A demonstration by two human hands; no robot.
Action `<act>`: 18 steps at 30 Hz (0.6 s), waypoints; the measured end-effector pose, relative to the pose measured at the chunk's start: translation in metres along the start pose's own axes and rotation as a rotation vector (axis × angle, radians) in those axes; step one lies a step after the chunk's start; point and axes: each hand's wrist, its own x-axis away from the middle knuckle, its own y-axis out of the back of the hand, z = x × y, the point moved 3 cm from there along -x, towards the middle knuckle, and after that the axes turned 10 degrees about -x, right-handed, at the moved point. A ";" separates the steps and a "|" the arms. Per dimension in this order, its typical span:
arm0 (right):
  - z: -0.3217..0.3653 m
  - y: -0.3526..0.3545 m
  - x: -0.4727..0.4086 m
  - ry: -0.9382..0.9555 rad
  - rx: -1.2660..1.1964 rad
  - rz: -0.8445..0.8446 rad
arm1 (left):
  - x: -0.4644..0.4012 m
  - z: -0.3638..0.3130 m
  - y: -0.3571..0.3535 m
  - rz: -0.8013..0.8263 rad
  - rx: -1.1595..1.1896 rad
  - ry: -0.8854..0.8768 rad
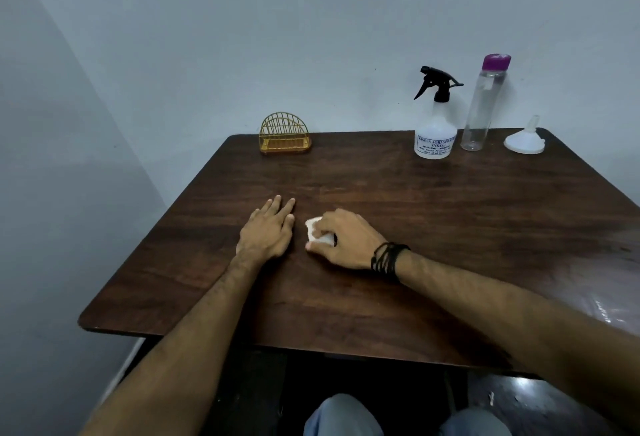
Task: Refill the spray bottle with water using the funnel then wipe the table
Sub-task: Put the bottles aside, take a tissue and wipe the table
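A dark wooden table (433,214) fills the view. At its far right stand a white spray bottle (435,130) with a black trigger head screwed on, a tall clear bottle (484,104) with a purple cap, and a white funnel (525,139) resting upside down. My right hand (343,240) presses a small crumpled white tissue (313,230) onto the table near the middle, fingers closed over it. My left hand (268,231) lies flat on the wood just left of the tissue, fingers together and holding nothing.
A golden wire napkin holder (284,136) stands at the table's back edge, left of centre. The wall runs close behind the table. My knees show below the front edge. The right side of the tabletop glistens.
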 end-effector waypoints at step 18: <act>-0.015 0.021 -0.022 -0.094 0.041 -0.079 | 0.002 -0.002 0.004 0.000 0.008 0.004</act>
